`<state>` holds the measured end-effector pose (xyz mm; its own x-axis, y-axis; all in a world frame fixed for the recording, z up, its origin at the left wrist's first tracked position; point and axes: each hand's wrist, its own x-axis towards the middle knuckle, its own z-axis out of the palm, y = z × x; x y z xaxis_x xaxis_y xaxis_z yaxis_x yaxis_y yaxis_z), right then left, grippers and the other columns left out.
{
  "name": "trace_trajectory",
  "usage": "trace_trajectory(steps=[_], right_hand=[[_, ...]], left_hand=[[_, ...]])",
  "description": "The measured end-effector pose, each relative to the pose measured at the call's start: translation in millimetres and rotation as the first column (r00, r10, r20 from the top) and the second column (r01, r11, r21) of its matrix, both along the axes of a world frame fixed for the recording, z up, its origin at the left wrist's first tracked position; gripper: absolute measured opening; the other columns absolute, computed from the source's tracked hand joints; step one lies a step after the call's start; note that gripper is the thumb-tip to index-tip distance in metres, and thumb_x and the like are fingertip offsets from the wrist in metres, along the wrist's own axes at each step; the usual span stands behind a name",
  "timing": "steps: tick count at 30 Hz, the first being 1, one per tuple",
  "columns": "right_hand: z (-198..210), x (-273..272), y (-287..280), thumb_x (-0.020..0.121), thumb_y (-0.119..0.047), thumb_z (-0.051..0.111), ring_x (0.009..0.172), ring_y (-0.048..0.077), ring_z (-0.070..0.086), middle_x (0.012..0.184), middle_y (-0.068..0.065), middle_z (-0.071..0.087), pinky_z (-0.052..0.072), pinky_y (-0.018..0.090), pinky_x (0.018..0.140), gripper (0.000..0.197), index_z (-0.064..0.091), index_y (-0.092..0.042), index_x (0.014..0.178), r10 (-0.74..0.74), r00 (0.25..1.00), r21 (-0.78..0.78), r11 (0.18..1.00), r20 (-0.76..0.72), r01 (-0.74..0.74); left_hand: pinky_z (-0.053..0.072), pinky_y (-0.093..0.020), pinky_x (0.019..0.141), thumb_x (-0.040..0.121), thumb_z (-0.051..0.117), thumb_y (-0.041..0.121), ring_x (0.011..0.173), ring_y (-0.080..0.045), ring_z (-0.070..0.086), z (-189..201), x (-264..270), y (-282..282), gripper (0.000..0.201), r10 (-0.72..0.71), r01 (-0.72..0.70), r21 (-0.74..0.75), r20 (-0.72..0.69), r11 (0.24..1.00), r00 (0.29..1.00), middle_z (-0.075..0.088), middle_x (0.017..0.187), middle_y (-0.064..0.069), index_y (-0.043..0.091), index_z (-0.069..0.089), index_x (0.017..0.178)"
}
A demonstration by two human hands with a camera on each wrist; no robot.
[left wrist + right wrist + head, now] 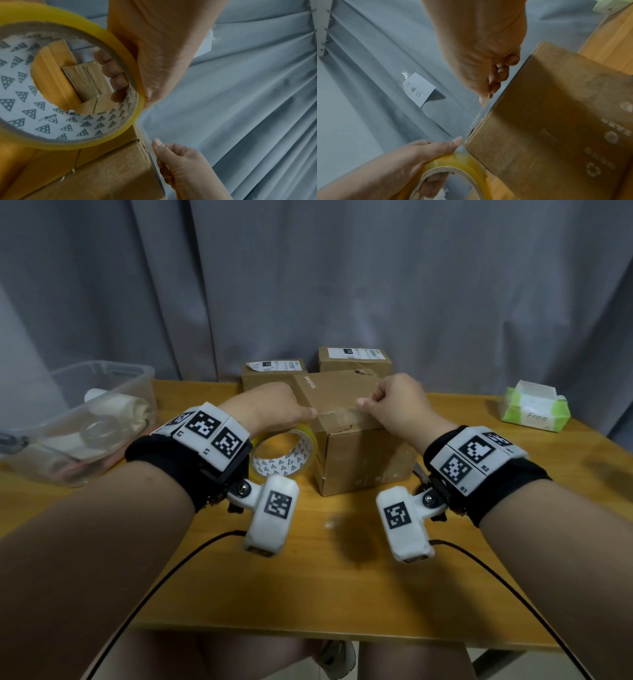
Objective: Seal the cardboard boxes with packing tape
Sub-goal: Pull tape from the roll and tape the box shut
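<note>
stretching a tape strip [337, 415] across the near box [359, 440]: left hand [270, 409] is gripping the roll [284, 455], right hand [397, 405] is pinching the free end; pressing it down likely comes next.

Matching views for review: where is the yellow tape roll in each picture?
Head: tape roll left of centre, under the left hand, beside the front box.
Left wrist: fills the upper left.
Right wrist: bottom centre, gripped by the left hand.
Shared landmark: the front box's top edge where the tape strip runs.
</note>
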<state>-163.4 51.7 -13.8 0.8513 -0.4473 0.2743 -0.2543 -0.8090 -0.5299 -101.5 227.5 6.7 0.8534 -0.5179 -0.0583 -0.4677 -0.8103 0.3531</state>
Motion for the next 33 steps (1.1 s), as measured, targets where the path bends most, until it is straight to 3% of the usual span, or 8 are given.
trace_trajectory(steps=[5,12,16,19,21,24,27,33], right_hand=[[-3.9,-2.9,-0.1,0.092,-0.031,0.063,0.064,0.01,0.047,0.067,-0.005,0.05,0.035,0.024,0.062,0.033,0.049,-0.02,0.064,0.009,1.0,0.003,1.0,-0.01,-0.009],[-12.0,-2.5,0.4,0.089,-0.035,0.065,0.077,0.016,0.053,0.088,0.003,0.064,0.039,0.027,0.067,0.024,0.057,-0.014,0.08,0.019,1.0,-0.1,0.995,0.008,-0.019],[-14.2,-10.3,-6.6,0.089,-0.031,0.066,0.1,0.02,0.051,0.111,0.003,0.052,0.043,0.033,0.083,0.05,0.042,-0.01,0.127,-0.019,0.995,-0.05,0.998,0.094,0.024],[-10.3,-15.2,-0.9,0.098,-0.029,0.048,0.127,0.026,0.043,0.136,0.008,0.047,0.032,0.039,0.106,0.041,0.045,-0.013,0.136,0.094,0.984,-0.303,0.952,0.15,-0.045],[-11.2,-14.7,13.5,0.102,-0.037,0.032,0.142,0.023,0.027,0.153,0.005,0.034,0.014,0.041,0.117,0.048,0.038,-0.016,0.145,0.274,0.961,-0.379,0.885,-0.043,-0.27],[-21.3,-11.2,21.1,0.101,-0.05,0.009,0.149,0.018,0.003,0.162,-0.002,0.006,-0.005,0.044,0.119,0.059,0.014,-0.025,0.154,0.258,0.895,-0.301,0.877,-0.364,-0.375],[-22.2,-4.9,11.3,0.1,-0.053,0.004,0.149,0.017,-0.002,0.162,-0.005,-0.001,-0.007,0.046,0.119,0.059,0.006,-0.029,0.154,0.176,0.903,-0.24,0.928,-0.392,-0.285],[-26.0,2.8,2.4,0.101,-0.051,0.008,0.149,0.017,-0.001,0.162,-0.007,0.001,-0.007,0.047,0.119,0.056,0.006,-0.032,0.154,0.142,0.916,-0.258,0.933,-0.375,-0.25]], left_hand=[[0.033,-0.023,0.056,0.095,0.05,0.043,0.06,-0.012,0.043,-2.2,2.3,-3.1,0.041,0.003,-0.003,0.014,0.011,1.0,1.0,0.057,0.091,-0.003,0.003,0.058,0.091],[0.045,-0.036,0.084,0.095,0.049,0.043,0.104,-0.028,0.055,-9.6,1.1,-3.0,0.055,0.009,-0.009,-0.011,0.01,1.0,1.0,0.053,0.097,0.0,-0.007,0.056,0.118],[0.033,-0.027,0.058,0.094,0.044,0.051,0.075,-0.024,0.056,-13.4,0.7,-2.6,0.055,-0.007,0.007,0.022,0.008,1.0,1.0,0.057,0.071,-0.009,-0.001,0.063,0.087],[0.031,-0.027,0.052,0.094,0.043,0.055,0.06,-0.016,0.047,-16.4,1.1,-4.1,0.055,0.005,-0.006,0.038,0.02,0.999,1.0,0.05,0.061,-0.003,0.01,0.05,0.062],[0.031,-0.028,0.051,0.093,0.044,0.053,0.057,-0.015,0.045,-16.6,1.2,-5.1,0.052,0.014,-0.014,0.033,0.018,0.999,1.0,0.049,0.06,-0.003,0.01,0.052,0.064],[0.029,-0.028,0.049,0.093,0.048,0.051,0.054,-0.014,0.041,-17.1,-0.7,-7.1,0.052,0.034,-0.034,-0.016,0.012,0.999,0.999,0.045,0.057,-0.002,0.005,0.06,0.074],[0.03,-0.027,0.049,0.091,0.052,0.051,0.052,-0.014,0.044,-25.2,1.0,-3.5,0.049,0.044,-0.051,-0.152,-0.052,0.987,0.998,0.047,0.054,-0.001,0.015,0.053,0.058],[0.051,-0.028,0.076,0.09,0.055,0.049,0.085,-0.024,0.068,-43.5,7.6,12.9,0.049,-0.024,-0.118,-0.473,-0.283,0.873,0.959,0.074,0.091,-0.01,0.004,0.072,0.096]])
